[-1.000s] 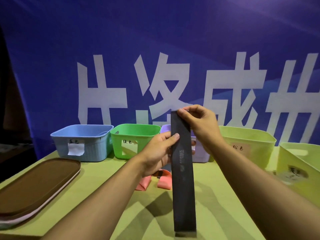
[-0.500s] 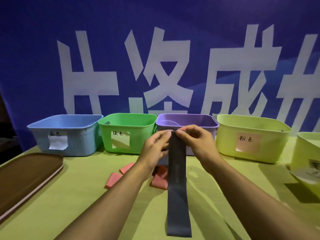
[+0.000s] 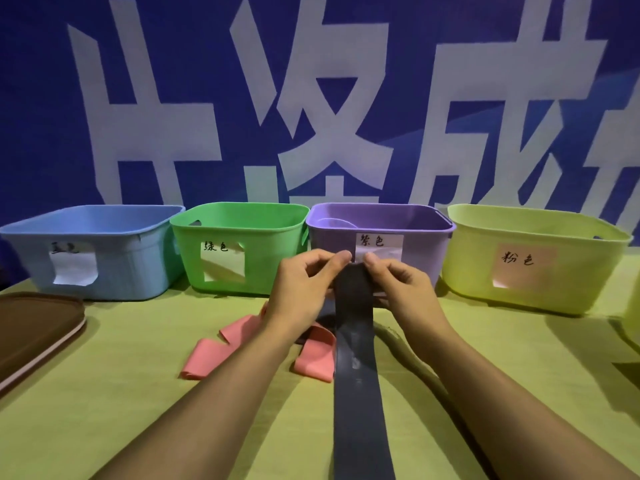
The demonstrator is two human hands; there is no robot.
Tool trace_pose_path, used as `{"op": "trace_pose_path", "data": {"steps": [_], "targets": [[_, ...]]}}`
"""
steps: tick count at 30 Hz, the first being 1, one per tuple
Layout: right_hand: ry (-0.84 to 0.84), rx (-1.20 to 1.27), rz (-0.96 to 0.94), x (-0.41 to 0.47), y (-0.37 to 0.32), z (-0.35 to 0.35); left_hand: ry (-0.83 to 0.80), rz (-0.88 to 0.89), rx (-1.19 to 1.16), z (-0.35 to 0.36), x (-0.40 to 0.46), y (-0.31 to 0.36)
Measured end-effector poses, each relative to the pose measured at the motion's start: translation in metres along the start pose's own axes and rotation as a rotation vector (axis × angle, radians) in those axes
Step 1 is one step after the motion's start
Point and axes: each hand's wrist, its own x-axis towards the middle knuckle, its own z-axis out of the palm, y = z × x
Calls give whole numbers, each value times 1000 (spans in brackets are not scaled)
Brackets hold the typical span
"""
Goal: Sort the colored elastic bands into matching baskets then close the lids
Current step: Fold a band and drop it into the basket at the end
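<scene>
- Setup: a yellow-green table [image 3: 104, 410] in front of a big blue banner [image 3: 52, 98] with white characters, and baskets lined up along the back.
- Both hands are on a dark band [image 3: 356, 375]. The left hand [image 3: 304, 285] and right hand [image 3: 401, 282] pinch its top edge between thumb and fingers, just in front of the purple basket [image 3: 381, 220]. The rest trails down toward the camera.
- Pink bands [image 3: 221, 348] are lying loose on the table, so sorting isn't finished.
- Can't see much inside the blue basket [image 3: 86, 220], green basket [image 3: 239, 216] or yellow-green basket [image 3: 533, 230].
- The brown lid [image 3: 31, 327] sits off at the left; no basket is closed yet. Roughly mid-task, I'd guess.
</scene>
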Motion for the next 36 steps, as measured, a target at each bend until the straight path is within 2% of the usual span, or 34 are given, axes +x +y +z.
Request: {"op": "trace_pose_path", "data": {"steps": [7,21,25,30,36], "targets": [[16,-101,-58,1,1,-4,-55,19,33,-5,-1,-7],[-60,-133,-117,-4,1,-4,37,28,-58,-3,-7,8],[-54,-122,-141,-2,4,-4,6,12,-104,-3,-7,8],[-7,-137,-139,-1,4,-8,-130,-4,-85,-12,-5,0],[-1,-119,-121,-3,3,-5,-100,-2,-32,-12,-2,-6]]}}
